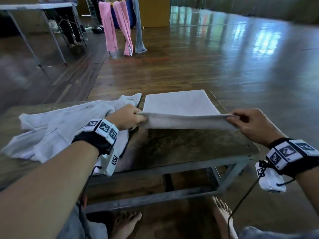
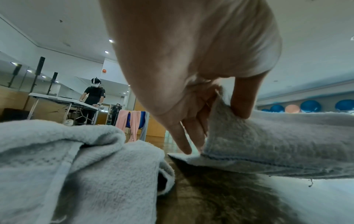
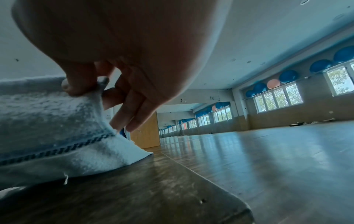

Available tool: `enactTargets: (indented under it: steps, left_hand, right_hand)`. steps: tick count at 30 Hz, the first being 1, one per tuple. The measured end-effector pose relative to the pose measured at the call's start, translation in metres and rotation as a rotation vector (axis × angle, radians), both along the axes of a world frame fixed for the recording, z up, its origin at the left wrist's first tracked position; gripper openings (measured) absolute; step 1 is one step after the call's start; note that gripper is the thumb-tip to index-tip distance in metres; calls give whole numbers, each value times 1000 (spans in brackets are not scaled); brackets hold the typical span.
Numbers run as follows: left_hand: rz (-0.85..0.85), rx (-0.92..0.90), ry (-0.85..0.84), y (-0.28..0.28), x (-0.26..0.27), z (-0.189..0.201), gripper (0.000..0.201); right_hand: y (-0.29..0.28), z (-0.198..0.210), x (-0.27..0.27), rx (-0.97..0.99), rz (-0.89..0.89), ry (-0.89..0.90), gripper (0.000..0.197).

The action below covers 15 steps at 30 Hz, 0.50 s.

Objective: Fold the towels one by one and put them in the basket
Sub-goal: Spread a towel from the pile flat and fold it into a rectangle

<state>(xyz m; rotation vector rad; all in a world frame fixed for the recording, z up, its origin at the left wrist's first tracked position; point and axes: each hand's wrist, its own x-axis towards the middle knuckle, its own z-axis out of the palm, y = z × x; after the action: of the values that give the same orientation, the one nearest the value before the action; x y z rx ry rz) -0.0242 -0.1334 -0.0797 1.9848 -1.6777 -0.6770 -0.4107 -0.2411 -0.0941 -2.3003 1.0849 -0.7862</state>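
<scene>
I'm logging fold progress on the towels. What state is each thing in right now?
Flat pale grey towel: near edge lifted, mid-fold.
Crumpled pale grey towel: unfolded, heaped on the dark wooden table.
Left hand: pinches the lifted edge.
Right hand: pinches the same edge.
Pink towels: hanging.

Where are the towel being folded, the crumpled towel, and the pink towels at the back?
Folded towel (image 1: 179, 104), head view, flat top layer.
Crumpled towel (image 1: 57, 125), head view, middle of the heap.
Pink towels (image 1: 108, 28), head view, left hanging strip.

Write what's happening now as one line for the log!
step: folding | left hand: pinches near towel edge | right hand: pinches same edge | towel: near edge lifted, far part on table | crumpled towel: left, waiting
</scene>
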Motion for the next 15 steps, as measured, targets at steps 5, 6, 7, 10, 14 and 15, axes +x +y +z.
enactTargets:
  steps: [5, 6, 7, 10, 14, 15]
  left_hand:
    - [11, 142, 34, 25, -15, 8, 35]
    - [14, 213, 102, 30, -15, 7, 34]
    - [22, 301, 205, 34, -16, 6, 30]
    - [14, 404, 259, 42, -18, 4, 27]
    - [22, 194, 26, 36, -16, -4, 39]
    - [19, 150, -26, 33, -14, -7, 42]
  right_hand:
    - [27, -2, -10, 106, 61, 71, 18]
    - [29, -3, -11, 182, 84, 84, 17]
    - [30, -4, -12, 253, 101, 107, 19]
    - [30, -7, -11, 280, 89, 203, 24]
    - [29, -11, 1, 118, -46, 126, 25]
    - [29, -14, 6, 84, -69, 113, 27]
